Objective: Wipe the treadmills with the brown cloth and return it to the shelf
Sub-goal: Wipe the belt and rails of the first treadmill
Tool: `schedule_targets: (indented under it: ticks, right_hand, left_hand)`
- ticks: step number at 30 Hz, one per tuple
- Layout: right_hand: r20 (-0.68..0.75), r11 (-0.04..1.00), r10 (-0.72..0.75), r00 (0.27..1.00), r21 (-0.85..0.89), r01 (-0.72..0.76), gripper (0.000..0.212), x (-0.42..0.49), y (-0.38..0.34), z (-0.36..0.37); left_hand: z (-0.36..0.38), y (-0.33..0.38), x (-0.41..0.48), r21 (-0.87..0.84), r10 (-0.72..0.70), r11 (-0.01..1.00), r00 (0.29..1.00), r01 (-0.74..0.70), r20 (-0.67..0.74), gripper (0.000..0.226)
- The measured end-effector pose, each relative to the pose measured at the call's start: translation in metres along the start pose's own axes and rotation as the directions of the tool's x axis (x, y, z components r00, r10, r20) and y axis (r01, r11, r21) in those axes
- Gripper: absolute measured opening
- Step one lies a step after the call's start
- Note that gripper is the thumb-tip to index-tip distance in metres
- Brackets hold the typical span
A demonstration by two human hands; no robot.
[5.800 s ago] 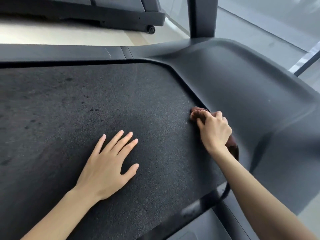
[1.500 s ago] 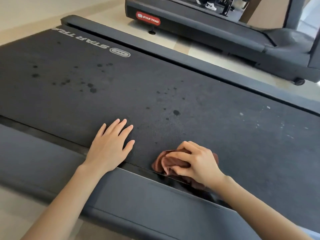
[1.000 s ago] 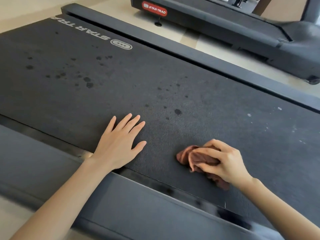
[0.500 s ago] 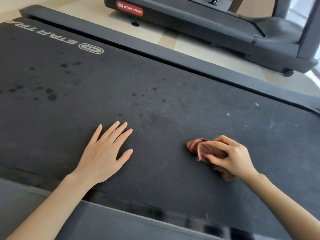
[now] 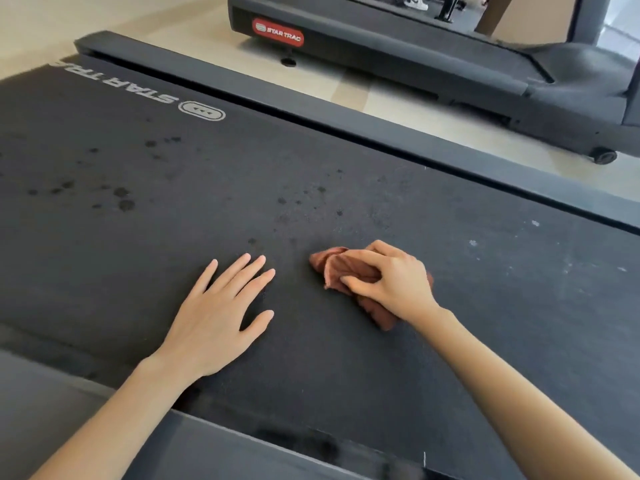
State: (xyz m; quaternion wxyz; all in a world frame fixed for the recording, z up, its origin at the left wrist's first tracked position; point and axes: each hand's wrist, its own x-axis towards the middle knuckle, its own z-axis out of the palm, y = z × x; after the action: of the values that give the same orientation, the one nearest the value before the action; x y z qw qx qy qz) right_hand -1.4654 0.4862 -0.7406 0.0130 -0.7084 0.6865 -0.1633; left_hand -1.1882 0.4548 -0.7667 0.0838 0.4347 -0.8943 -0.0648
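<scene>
Wiping the belt [image 5: 346,375] of the near treadmill. My right hand [image 5: 391,284] clenched the bunched brown cloth [image 5: 337,266], thumb and fingers curled round it, and pressed it onto the belt, nearer me than the oval logo [image 5: 202,110] and to its right. My left hand [image 5: 214,313] lay flat on the belt with straight fingers, grasping nothing, between the logo and me. Dark spots [image 5: 123,199] lay near the logo, on my side of it; pale specks [image 5: 472,243] lay far to its right. I judged that firm, overlapping strokes toward the logo would serve best, with more cloth spread under the palm. The second treadmill [image 5: 415,53] stood beyond the logo; no shelf showed.
</scene>
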Motion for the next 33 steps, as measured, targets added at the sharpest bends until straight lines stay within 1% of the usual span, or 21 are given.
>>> schedule_targets:
  ticks: [1, 3, 5, 7, 10, 11, 13, 15, 16, 18, 20, 22, 24, 25, 27, 29, 31, 33]
  right_hand:
    - [0.001, 1.000, 0.006, 1.000, -0.008, -0.006, 0.033, -0.017, 0.016, -0.008]
    - [-0.057, 0.997, 0.083, 0.995, 0.000, -0.083, 0.032, -0.048, 0.039, -0.023]
    - [-0.097, 0.996, 0.085, 0.992, -0.023, -0.088, 0.034, -0.048, 0.041, -0.021]
    - [-0.113, 0.999, 0.040, 0.993, -0.023, -0.043, 0.035, -0.020, 0.019, -0.007]
    - [-0.091, 0.995, -0.096, 0.991, -0.010, 0.095, 0.034, 0.047, -0.037, 0.027]
    - [-0.063, 0.993, -0.120, 0.991, -0.008, 0.120, 0.036, 0.070, -0.057, 0.037]
    - [0.006, 0.989, -0.144, 0.990, -0.014, 0.144, 0.039, 0.102, -0.089, 0.051]
    - [0.027, 0.985, -0.172, 0.985, -0.002, 0.172, 0.038, 0.106, -0.098, 0.052]
    - [0.011, 0.981, -0.195, 0.981, 0.013, 0.195, 0.036, 0.095, -0.091, 0.047]
    - [-0.073, 0.961, -0.274, 0.959, 0.021, 0.276, 0.033, 0.059, -0.068, 0.034]
    - [-0.117, 0.954, -0.297, 0.948, 0.017, 0.301, 0.034, 0.026, -0.053, 0.023]
    - [-0.096, 0.963, -0.261, 0.961, 0.039, 0.265, 0.031, 0.031, -0.054, 0.026]
    - [-0.063, 0.979, -0.195, 0.979, 0.055, 0.198, 0.030, 0.062, -0.074, 0.037]
    - [-0.054, 0.977, -0.202, 0.978, 0.052, 0.205, 0.031, 0.085, -0.087, 0.048]
    - [0.010, 0.971, -0.236, 0.972, 0.044, 0.235, 0.035, 0.127, -0.117, 0.063]
    - [0.062, 0.968, -0.249, 0.967, 0.032, 0.247, 0.036, 0.149, -0.136, 0.069]
    - [0.064, 0.958, -0.285, 0.956, 0.026, 0.284, 0.037, 0.134, -0.133, 0.062]
    - [0.001, 0.913, -0.401, 0.916, 0.080, 0.400, 0.036, 0.088, -0.109, 0.048]
  left_hand:
    - [0.000, 0.000, 0.000, 0.000, -0.002, 1.000, 1.000, 0.002, -0.001, 0.066]
    - [0.001, -0.001, 0.000, -0.008, -0.006, 1.000, 1.000, 0.006, 0.001, 0.064]
    - [0.001, 0.000, 0.000, -0.012, -0.026, 1.000, 1.000, 0.026, -0.001, 0.062]
    - [0.002, 0.001, 0.000, -0.006, -0.022, 1.000, 1.000, 0.022, 0.002, 0.060]
    - [-0.001, -0.006, -0.006, 0.019, -0.040, 0.999, 0.999, 0.040, -0.007, 0.061]
    - [-0.004, -0.014, -0.012, 0.045, -0.073, 0.996, 0.997, 0.074, -0.013, 0.062]
    - [-0.014, -0.040, -0.030, 0.070, -0.189, 0.979, 0.981, 0.192, -0.047, 0.067]
    - [-0.023, -0.068, -0.050, 0.072, -0.297, 0.951, 0.953, 0.301, -0.057, 0.069]
    - [-0.025, -0.076, -0.056, 0.073, -0.323, 0.943, 0.946, 0.325, -0.041, 0.066]
    - [-0.024, -0.081, -0.060, 0.080, -0.331, 0.940, 0.944, 0.331, -0.017, 0.057]
    - [-0.020, -0.079, -0.058, 0.092, -0.335, 0.938, 0.942, 0.334, 0.001, 0.055]
    - [-0.019, -0.078, -0.058, 0.102, -0.345, 0.934, 0.938, 0.344, -0.001, 0.057]
    - [-0.020, -0.079, -0.059, 0.120, -0.343, 0.932, 0.939, 0.341, -0.003, 0.058]
    - [-0.019, -0.079, -0.060, 0.126, -0.343, 0.932, 0.939, 0.341, -0.007, 0.058]
    - [-0.021, -0.078, -0.059, 0.121, -0.341, 0.933, 0.940, 0.339, -0.006, 0.058]
    - [-0.023, -0.077, -0.058, 0.111, -0.341, 0.935, 0.940, 0.338, 0.011, 0.058]
    - [-0.027, -0.077, -0.059, 0.106, -0.348, 0.933, 0.937, 0.344, 0.031, 0.058]
    - [-0.028, -0.078, -0.066, 0.102, -0.352, 0.932, 0.935, 0.347, 0.036, 0.058]
